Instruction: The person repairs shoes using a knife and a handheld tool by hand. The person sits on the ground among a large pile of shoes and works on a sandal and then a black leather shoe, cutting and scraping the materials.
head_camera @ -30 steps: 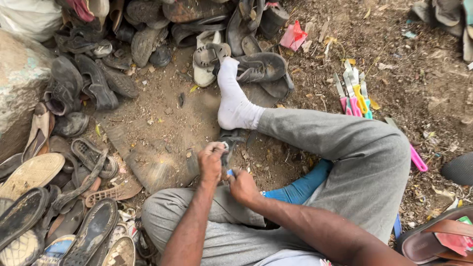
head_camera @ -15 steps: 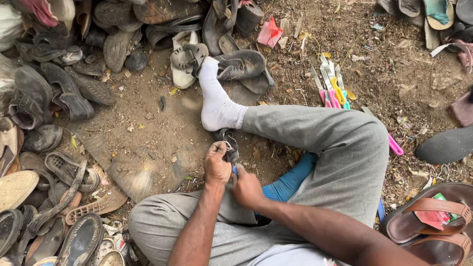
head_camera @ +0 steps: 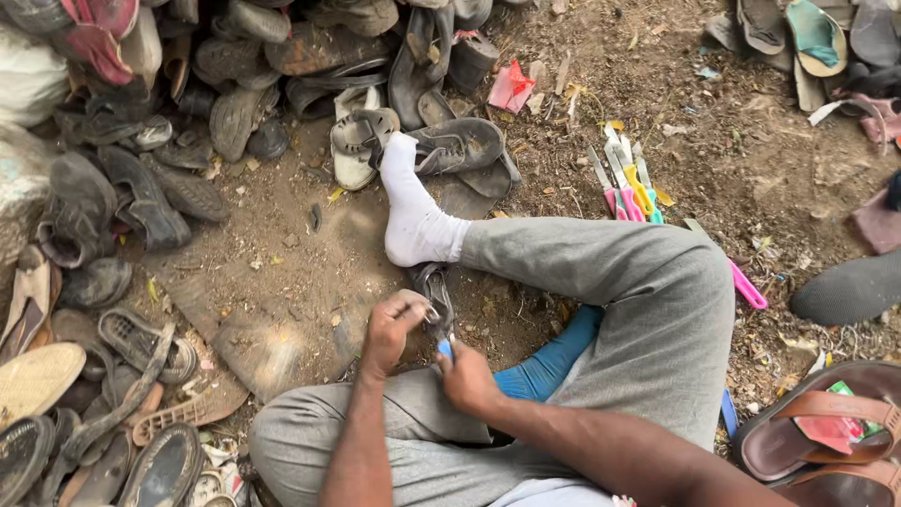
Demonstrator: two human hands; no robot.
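Sandal [head_camera: 434,293], worn, mid-cut: left hand [head_camera: 389,330] clamps its edge, right hand [head_camera: 466,377] fist-tight on blue-handled knife [head_camera: 445,347]; sole piece not yet severed.

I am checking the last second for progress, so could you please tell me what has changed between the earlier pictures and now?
Little has changed. The view has drifted, so the shoe pile and the knives sit differently in the picture. The left hand holds the worn sandal piece as before, and the right hand keeps the blue-handled tool against it. Nothing was picked up or let go; the white-socked foot stays put.
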